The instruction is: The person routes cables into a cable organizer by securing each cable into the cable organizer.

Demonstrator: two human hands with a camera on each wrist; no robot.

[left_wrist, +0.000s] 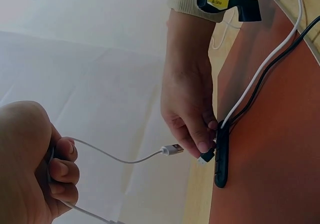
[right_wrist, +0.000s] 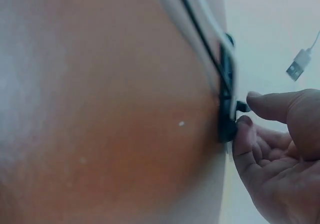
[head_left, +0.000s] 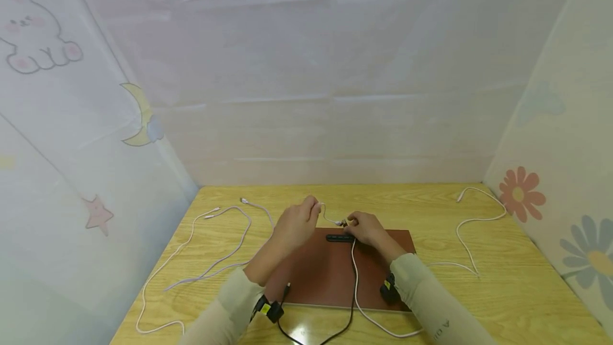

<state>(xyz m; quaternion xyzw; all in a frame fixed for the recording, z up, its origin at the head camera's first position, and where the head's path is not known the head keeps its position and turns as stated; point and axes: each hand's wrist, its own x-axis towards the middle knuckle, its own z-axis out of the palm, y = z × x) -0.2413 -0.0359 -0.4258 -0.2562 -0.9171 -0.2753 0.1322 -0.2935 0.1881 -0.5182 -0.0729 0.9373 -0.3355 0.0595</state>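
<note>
My left hand (head_left: 295, 226) grips a white USB cable (left_wrist: 107, 156) in curled fingers; its metal-tipped USB plug (left_wrist: 172, 149) dangles free toward the right hand. At the far edge of a reddish-brown board (head_left: 316, 276) sits a black cable clip strip (left_wrist: 221, 159). A black cable (left_wrist: 267, 71) and another white cable (left_wrist: 261, 63) run side by side into one end of it. My right hand (head_left: 366, 228) is at that end, thumb and index finger pinching a black plug (right_wrist: 243, 106) that sticks out past the strip. Its other fingers are curled.
White and pale lilac cables (head_left: 249, 222) lie loosely on the wooden table (head_left: 230, 307) at left. Another white cable (head_left: 466, 221) curves across the right side. The black cable's other plug (head_left: 287, 286) is near the left wrist. Patterned sheets (head_left: 306, 68) surround the table.
</note>
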